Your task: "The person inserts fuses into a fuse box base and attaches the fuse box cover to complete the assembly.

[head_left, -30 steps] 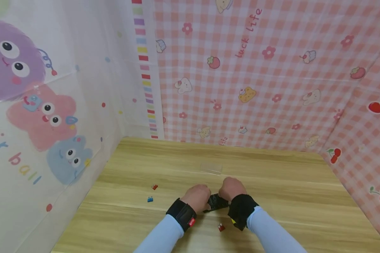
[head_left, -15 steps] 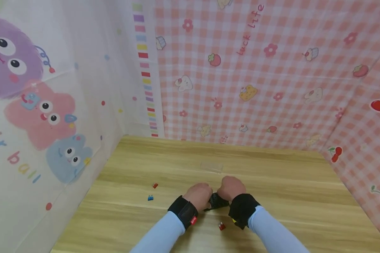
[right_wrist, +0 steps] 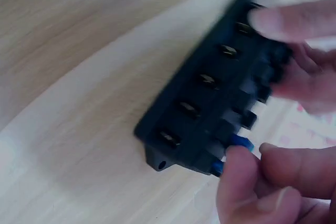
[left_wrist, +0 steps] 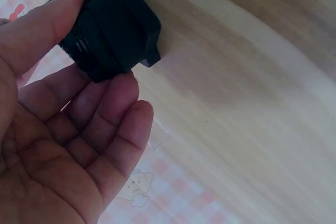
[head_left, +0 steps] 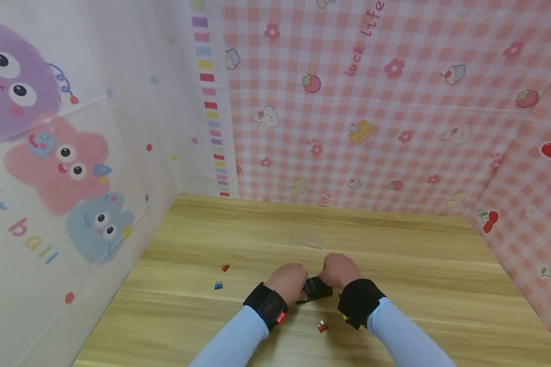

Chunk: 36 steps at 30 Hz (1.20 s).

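Note:
My left hand (head_left: pixel 288 283) pinches a black fuse box (head_left: pixel 317 289) by one end, thumb on top and fingers beneath, as the left wrist view shows. A row of slots with metal contacts runs along the fuse box (right_wrist: pixel 199 90) in the right wrist view. At its near end sits a blue blade fuse (right_wrist: pixel 241 142), partly covered by the thumb tip of my right hand (right_wrist: pixel 273 182); the fingers are curled close to it. Seen from the head, the right hand (head_left: pixel 341 271) is at the box's right end. A loose red blade fuse (head_left: pixel 322 326) lies nearer my body.
On the left of the wooden table (head_left: pixel 418 285) lie another red blade fuse (head_left: pixel 225 267) and a blue blade fuse (head_left: pixel 218 285). A clear plastic cover (head_left: pixel 307 240) rests beyond the hands. Printed cloth (head_left: pixel 372 102) lines the back and sides.
My right hand has shifted slightly right, uncovering more of the fuse box. The left hand keeps its hold. The loose fuses stay put; the head view has tilted slightly.

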### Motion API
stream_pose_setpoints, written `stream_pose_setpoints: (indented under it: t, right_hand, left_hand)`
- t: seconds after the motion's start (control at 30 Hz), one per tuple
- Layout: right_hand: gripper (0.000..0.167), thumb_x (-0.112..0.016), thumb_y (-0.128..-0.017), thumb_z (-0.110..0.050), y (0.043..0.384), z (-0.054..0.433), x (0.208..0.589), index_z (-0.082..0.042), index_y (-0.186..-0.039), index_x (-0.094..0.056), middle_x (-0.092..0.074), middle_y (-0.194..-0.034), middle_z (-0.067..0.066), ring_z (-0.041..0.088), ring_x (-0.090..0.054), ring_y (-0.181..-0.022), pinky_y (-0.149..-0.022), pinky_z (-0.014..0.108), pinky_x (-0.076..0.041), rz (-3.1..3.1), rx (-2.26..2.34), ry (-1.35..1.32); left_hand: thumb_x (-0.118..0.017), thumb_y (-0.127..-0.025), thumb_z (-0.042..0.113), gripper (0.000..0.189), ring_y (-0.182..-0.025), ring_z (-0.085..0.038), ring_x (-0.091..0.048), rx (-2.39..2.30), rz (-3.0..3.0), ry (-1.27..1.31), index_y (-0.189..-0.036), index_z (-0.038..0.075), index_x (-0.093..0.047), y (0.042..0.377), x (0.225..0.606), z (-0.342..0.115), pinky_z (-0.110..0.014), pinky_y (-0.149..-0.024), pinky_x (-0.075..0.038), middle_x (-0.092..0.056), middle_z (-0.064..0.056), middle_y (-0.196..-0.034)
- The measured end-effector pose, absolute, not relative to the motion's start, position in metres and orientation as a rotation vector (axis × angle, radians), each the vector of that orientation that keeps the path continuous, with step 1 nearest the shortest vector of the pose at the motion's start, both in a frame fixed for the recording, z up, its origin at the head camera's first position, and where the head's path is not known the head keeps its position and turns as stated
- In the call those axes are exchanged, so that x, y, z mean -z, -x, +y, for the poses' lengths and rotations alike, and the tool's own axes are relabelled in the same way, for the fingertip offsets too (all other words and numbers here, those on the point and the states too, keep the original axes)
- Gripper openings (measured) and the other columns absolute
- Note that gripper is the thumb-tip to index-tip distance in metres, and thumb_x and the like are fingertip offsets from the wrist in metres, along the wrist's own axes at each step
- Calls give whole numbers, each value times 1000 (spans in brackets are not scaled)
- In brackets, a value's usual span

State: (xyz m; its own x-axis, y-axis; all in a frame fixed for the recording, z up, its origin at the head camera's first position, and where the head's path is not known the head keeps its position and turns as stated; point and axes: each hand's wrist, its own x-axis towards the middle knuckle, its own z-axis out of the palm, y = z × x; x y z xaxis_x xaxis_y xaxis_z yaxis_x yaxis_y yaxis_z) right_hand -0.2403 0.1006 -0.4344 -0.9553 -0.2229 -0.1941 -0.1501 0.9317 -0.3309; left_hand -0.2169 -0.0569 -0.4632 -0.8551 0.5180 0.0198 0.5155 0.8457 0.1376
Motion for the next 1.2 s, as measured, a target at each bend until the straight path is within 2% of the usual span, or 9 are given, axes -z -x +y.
stream_pose_setpoints:
  t: [0.2, 0.37, 0.53, 0.87, 1.2]
  right_hand:
    - [12, -66, -87, -10, 244, 107, 433, -4, -80, -73, -62, -71, 2, 19, -52, -66, -60, 29, -41, 2726, 640, 238]
    - [8, -76, -85, -15, 241, 104, 438, -9, -80, -75, -66, -76, 0, 16, -54, -68, -64, 33, -46, 2848, 546, 359]
    - [11, -77, -85, -14, 240, 100, 447, -11, -75, -72, -64, -71, -2, 14, -53, -64, -64, 35, -48, 2998, 374, 528]
    - [20, -75, -84, -11, 246, 97, 452, -10, -69, -62, -56, -65, -1, 17, -51, -61, -61, 37, -47, 3053, 227, 647]
    - [22, -75, -83, -8, 248, 101, 451, -8, -66, -61, -54, -61, -1, 17, -47, -59, -62, 36, -45, 3004, 320, 688]
  left_hand:
    - [-87, -75, 34, 31, -66, -11, -57, -233, 3034, -783, -82, 10, -70, 213, 467, -56, -27, -60, -48, -62, 2, -73]
    - [-84, -75, 49, 42, -61, -9, -54, -236, 3096, -748, -81, 10, -69, 207, 475, -55, -27, -54, -47, -60, 3, -69]
    - [-81, -75, 55, 47, -58, -9, -53, -214, 3159, -720, -75, 9, -70, 202, 481, -52, -27, -50, -45, -58, 2, -67]
    - [-89, -72, 32, 33, -57, -12, -54, -389, 3207, -585, -70, 11, -64, 197, 474, -37, -28, -49, -42, -57, 3, -63]
    - [-85, -72, 31, 30, -54, -14, -55, -213, 3253, -534, -62, 13, -62, 199, 479, -31, -34, -47, -47, -55, 2, -59]
